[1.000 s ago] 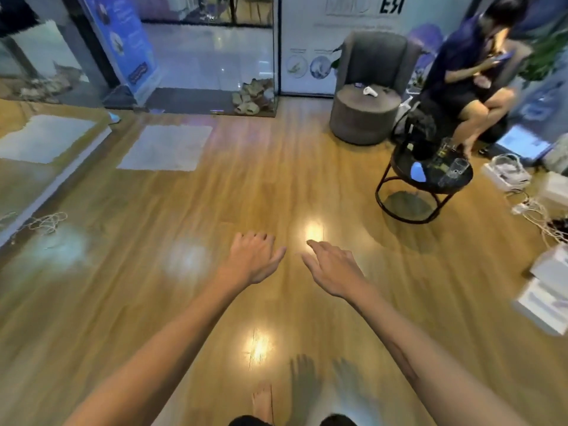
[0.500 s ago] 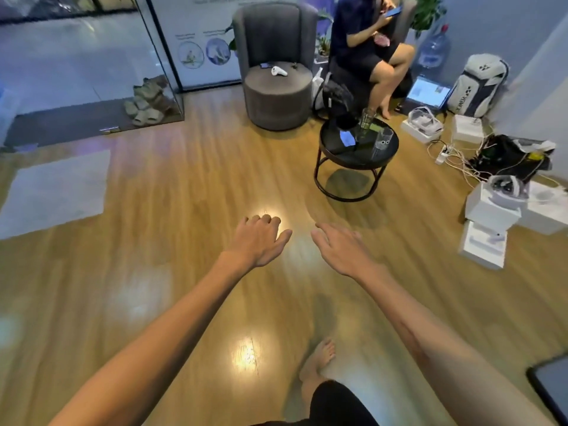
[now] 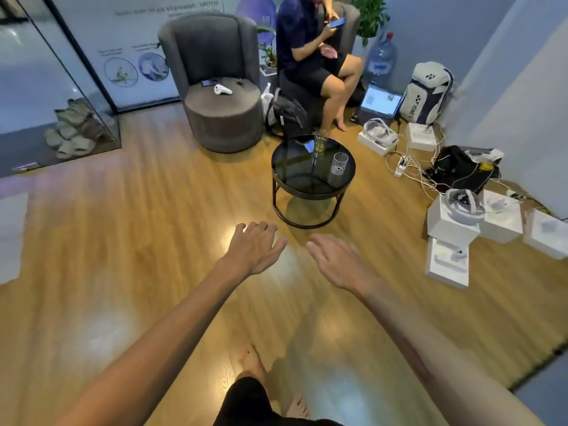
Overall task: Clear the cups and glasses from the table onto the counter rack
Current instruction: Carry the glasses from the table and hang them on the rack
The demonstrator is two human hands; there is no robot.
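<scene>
A small round black glass table [image 3: 295, 179] stands ahead on the wooden floor. On its far edge is a clear glass with yellowish liquid [image 3: 321, 142]. An empty clear glass [image 3: 339, 163] stands at its right side. My left hand [image 3: 253, 249] and my right hand [image 3: 339, 262] are stretched out in front of me, fingers relaxed, palms down, holding nothing. Both hands hover short of the table. No counter rack is in view.
A grey armchair [image 3: 215, 87] with a white controller stands behind the table. A seated person [image 3: 310, 53] holds a phone to its right. White boxes [image 3: 451, 238], cables [image 3: 412, 167], a backpack [image 3: 425, 93] and a laptop crowd the right wall. A glass partition [image 3: 61, 81] is at left.
I have walked toward the table and turned right. The table has come closer and moved to the middle of the view. Both hands stay open and empty.
</scene>
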